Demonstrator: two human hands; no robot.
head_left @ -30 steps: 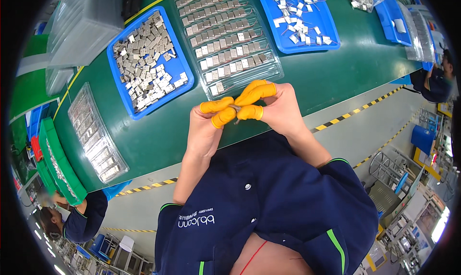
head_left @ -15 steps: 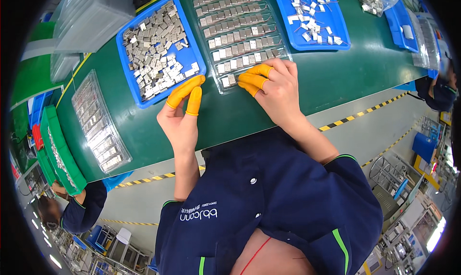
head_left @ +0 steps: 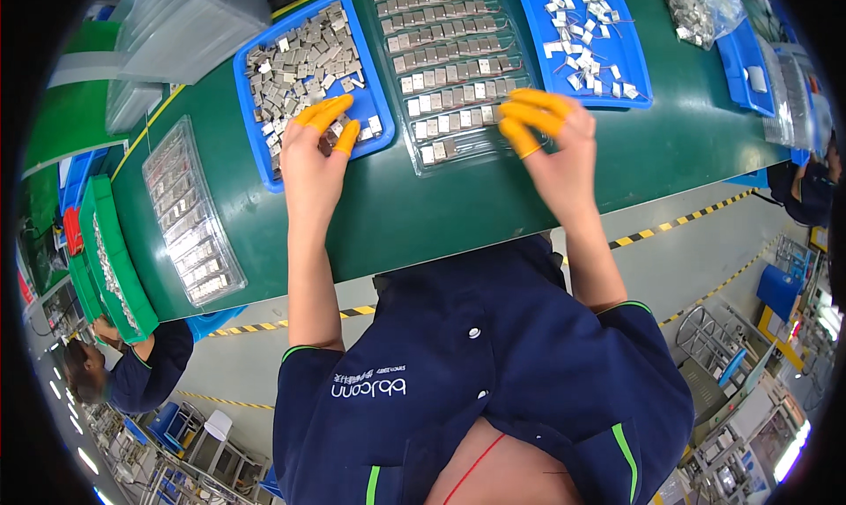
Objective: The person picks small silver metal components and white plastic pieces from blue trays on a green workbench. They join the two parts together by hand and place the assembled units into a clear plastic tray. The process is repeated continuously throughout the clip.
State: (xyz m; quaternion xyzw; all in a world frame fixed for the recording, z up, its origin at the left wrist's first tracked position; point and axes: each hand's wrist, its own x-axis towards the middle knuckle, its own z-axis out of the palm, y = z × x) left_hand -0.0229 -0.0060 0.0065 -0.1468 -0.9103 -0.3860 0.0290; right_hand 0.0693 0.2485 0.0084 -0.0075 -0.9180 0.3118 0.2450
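The left hand (head_left: pixel 310 157) reaches into a blue tray (head_left: pixel 264 166) heaped with loose small silver metal parts (head_left: pixel 300 64). Its orange-capped fingertips (head_left: pixel 328 113) are drawn close together and rest among the parts at the near edge of the heap; whether they pinch one cannot be told. The right hand (head_left: pixel 551 144) hovers at the near right corner of a clear plastic tray (head_left: pixel 423 166) that lies between the two hands, with similar parts (head_left: pixel 449 55) set in neat rows. Its orange-capped fingertips (head_left: pixel 527 122) curl inward and touch the end of the nearest rows; nothing can be seen held between them.

Beyond the right hand lies a second blue tray (head_left: pixel 639 95) holding scattered white and silver pieces. To the left of the left hand, another clear tray (head_left: pixel 189 214) of rowed parts lies on the green counter (head_left: pixel 441 214), and farther left sits a green bin (head_left: pixel 110 267). A co-worker in a dark jacket (head_left: pixel 132 373) stands near that far left end.
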